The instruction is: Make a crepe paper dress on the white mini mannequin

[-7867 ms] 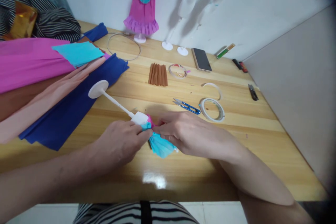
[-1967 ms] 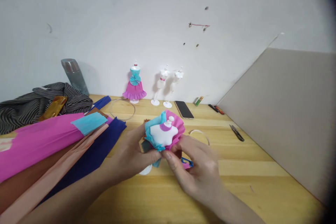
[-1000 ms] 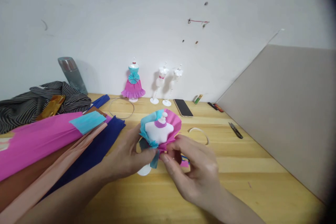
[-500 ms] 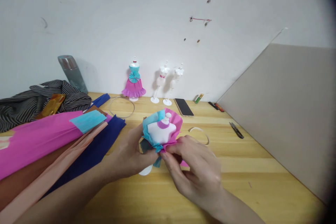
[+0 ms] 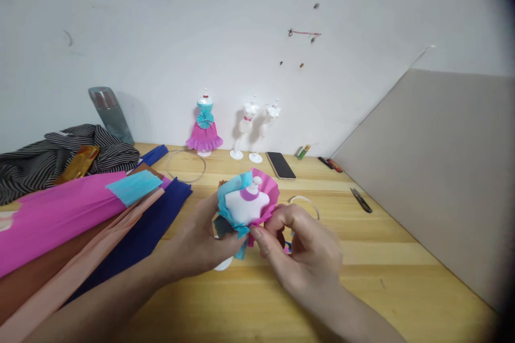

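A small white mannequin (image 5: 244, 207) with a purple neck band stands tilted between my hands. Blue crepe paper (image 5: 228, 188) wraps its left side and pink crepe paper (image 5: 269, 186) its right. My left hand (image 5: 201, 238) is closed around the wrapped body, its thumb pressing the blue paper at the front. The fingers of my right hand (image 5: 303, 246) pinch the lower edge of the pink paper near the mannequin's chest. Part of a white round base (image 5: 223, 264) shows below my left hand; the mannequin's lower body is hidden.
Crepe paper sheets (image 5: 76, 198) and striped cloth (image 5: 72, 144) lie at left, near a leaning bottle (image 5: 111, 115). By the wall stand a dressed mannequin (image 5: 204, 131) and two white mannequins (image 5: 243, 126). A phone (image 5: 280, 165) and snips (image 5: 361, 201) lie farther right.
My right hand has shifted slightly, its index finger now more bent and raised at the pink paper. My left hand keeps its hold on the mannequin. The view has moved a little.
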`<state>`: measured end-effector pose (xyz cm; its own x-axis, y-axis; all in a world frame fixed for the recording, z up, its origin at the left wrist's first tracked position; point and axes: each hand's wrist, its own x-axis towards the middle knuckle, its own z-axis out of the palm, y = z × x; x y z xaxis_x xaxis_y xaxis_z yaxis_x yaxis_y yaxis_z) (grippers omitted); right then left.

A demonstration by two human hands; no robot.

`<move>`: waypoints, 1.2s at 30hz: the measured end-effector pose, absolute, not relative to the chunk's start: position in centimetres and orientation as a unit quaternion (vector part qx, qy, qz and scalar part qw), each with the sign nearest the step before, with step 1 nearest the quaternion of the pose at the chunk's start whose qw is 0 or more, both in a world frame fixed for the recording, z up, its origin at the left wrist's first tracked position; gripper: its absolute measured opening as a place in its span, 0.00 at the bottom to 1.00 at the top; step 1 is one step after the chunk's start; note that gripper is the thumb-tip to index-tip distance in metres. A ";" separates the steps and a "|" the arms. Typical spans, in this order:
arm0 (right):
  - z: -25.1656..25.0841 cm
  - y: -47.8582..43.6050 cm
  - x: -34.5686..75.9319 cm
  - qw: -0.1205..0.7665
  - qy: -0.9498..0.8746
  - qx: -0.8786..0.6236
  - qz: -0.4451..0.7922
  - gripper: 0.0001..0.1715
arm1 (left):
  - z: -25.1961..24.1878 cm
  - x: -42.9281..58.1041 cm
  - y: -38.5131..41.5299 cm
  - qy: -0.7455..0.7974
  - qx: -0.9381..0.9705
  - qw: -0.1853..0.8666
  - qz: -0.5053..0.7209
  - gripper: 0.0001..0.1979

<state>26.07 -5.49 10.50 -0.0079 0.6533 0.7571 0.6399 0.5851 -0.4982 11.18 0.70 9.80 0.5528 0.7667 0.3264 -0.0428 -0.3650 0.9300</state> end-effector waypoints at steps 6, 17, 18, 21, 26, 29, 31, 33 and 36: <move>10.7 -5.8 26.6 0.556 -0.703 -0.438 0.063 0.09 | 10.4 11.3 0.5 0.266 0.697 0.533 0.398 0.10; 10.7 -5.7 26.6 0.542 -0.706 -0.450 0.065 0.09 | 9.8 11.1 0.8 0.252 0.722 0.506 0.399 0.08; 10.7 -5.7 26.5 0.536 -0.714 -0.448 0.048 0.09 | 9.7 11.1 0.8 0.252 0.723 0.503 0.401 0.08; 10.8 -5.8 26.2 0.523 -0.730 -0.440 0.002 0.09 | 9.5 11.0 0.8 0.257 0.725 0.499 0.399 0.10; 10.9 -5.8 26.0 0.528 -0.727 -0.439 0.001 0.10 | 9.9 11.2 0.7 0.264 0.729 0.488 0.401 0.10; 11.0 -5.8 25.8 0.535 -0.724 -0.436 0.002 0.11 | 10.2 11.4 0.6 0.260 0.731 0.484 0.406 0.07; 11.0 -5.8 25.7 0.537 -0.724 -0.433 0.001 0.11 | 10.4 11.6 0.5 0.261 0.726 0.490 0.406 0.06; 11.0 -5.7 25.7 0.540 -0.726 -0.426 0.005 0.10 | 10.6 11.7 0.5 0.257 0.724 0.494 0.407 0.06; 10.9 -5.7 25.7 0.551 -0.722 -0.418 0.013 0.09 | 10.8 11.7 0.6 0.245 0.728 0.500 0.401 0.08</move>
<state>25.72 -5.67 10.89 -0.0439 0.6175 0.7854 0.5899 0.6505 -0.4785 11.67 0.56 10.84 0.5590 0.7572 0.3380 -0.0438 -0.3800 0.9239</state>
